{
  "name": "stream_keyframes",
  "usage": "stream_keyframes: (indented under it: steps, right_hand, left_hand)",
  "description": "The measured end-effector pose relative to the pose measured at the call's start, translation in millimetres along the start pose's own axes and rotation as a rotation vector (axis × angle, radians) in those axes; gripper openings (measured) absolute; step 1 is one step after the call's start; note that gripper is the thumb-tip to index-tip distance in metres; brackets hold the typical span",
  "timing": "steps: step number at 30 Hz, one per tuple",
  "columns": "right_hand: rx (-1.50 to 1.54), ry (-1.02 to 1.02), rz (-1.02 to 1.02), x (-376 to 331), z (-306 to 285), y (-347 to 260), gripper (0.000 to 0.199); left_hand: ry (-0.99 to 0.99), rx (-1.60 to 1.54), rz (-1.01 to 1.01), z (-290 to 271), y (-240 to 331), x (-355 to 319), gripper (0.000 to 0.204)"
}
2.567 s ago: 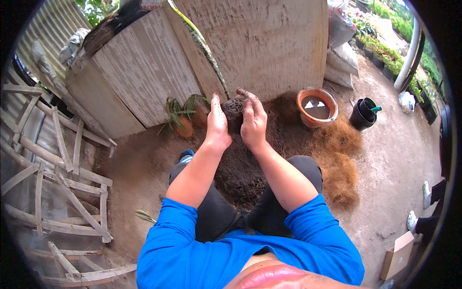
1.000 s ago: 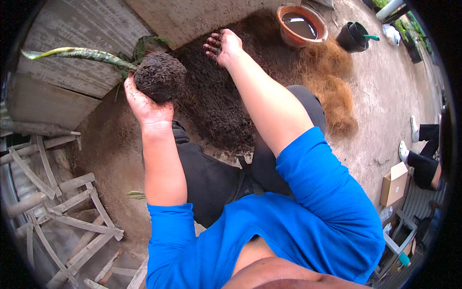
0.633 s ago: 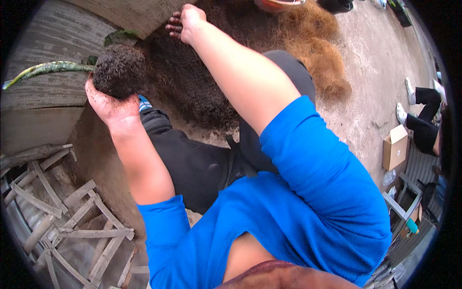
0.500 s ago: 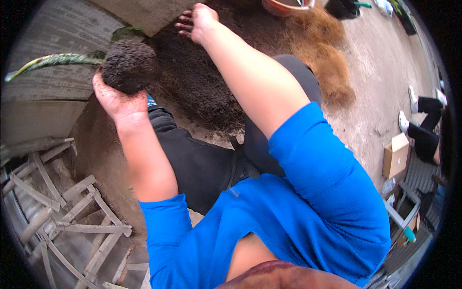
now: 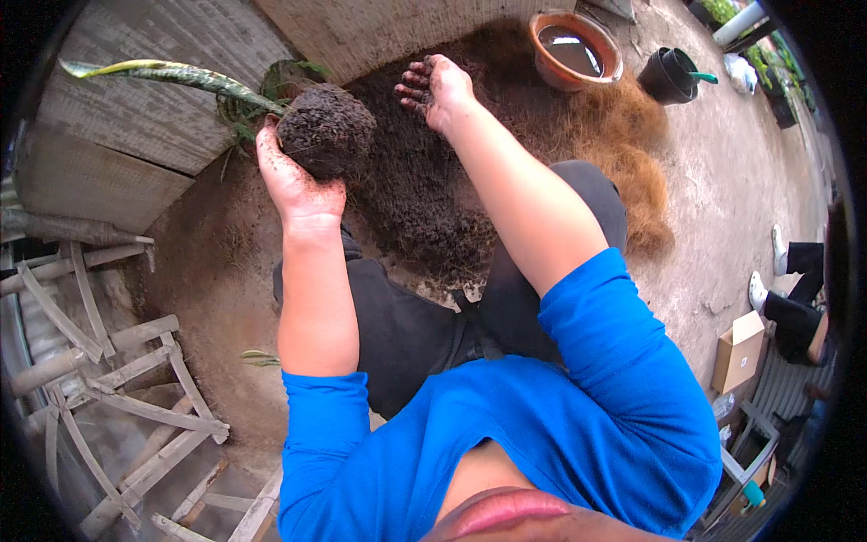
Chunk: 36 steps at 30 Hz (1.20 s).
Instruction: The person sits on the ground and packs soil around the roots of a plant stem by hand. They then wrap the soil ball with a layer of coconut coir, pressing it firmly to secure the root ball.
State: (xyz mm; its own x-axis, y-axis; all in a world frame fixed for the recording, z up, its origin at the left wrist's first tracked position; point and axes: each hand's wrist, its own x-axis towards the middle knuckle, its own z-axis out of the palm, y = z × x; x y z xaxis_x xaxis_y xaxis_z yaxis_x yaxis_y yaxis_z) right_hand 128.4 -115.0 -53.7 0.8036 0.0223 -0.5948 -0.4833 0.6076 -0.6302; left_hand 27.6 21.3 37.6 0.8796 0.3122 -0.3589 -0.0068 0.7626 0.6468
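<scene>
Outdoor concrete floor (image 5: 722,208) by a wooden wall: left hand (image 5: 293,185) cups the soil ball (image 5: 327,131) of a long-leaved plant (image 5: 163,74) held above the soil heap (image 5: 424,190), right hand (image 5: 438,88) loosely curled, soil-coated; best to pack evenly, supporting from beneath.

The person wears a bright blue short-sleeved shirt (image 5: 506,434), dark trousers (image 5: 406,325), and soil-smeared bare forearms.
</scene>
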Motion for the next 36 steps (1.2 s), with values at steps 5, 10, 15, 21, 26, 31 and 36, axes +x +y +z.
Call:
stream_keyframes:
  steps: [5, 10, 15, 21, 26, 31, 36]
  right_hand:
    - [0.015, -0.305, -0.159, -59.5, 26.6, 1.3, 0.035]
    - [0.063, -0.533, -0.389, -102.9, 35.9, 10.8, 0.034]
    - [-0.224, -0.466, -0.635, -97.3, 22.1, 24.7, 0.031]
    - [-0.207, -0.445, -0.672, -97.6, 16.0, 29.3, 0.032]
    - [-0.356, -0.43, -0.674, -90.5, 10.8, 27.4, 0.033]
    - [-0.228, -0.479, -0.524, -102.0, 12.5, 24.0, 0.035]
    - [-0.172, -0.462, -0.546, -98.9, 14.2, 29.8, 0.031]
  left_hand:
    - [-0.106, -0.017, -0.075, -6.3, -7.8, 2.0, 0.037]
    - [-0.041, -0.008, -0.05, -0.8, -19.1, -1.1, 0.038]
    - [-0.059, 0.033, 0.014, -5.0, -32.8, -4.3, 0.038]
    - [-0.049, 0.022, 0.066, -6.7, -46.5, -5.3, 0.038]
    - [-0.045, 0.011, -0.007, -4.7, -44.8, -5.0, 0.04]
    - [0.064, 0.079, -0.023, -5.0, -42.6, -8.3, 0.039]
    - [0.008, 0.022, -0.021, -6.9, -41.7, -9.8, 0.038]
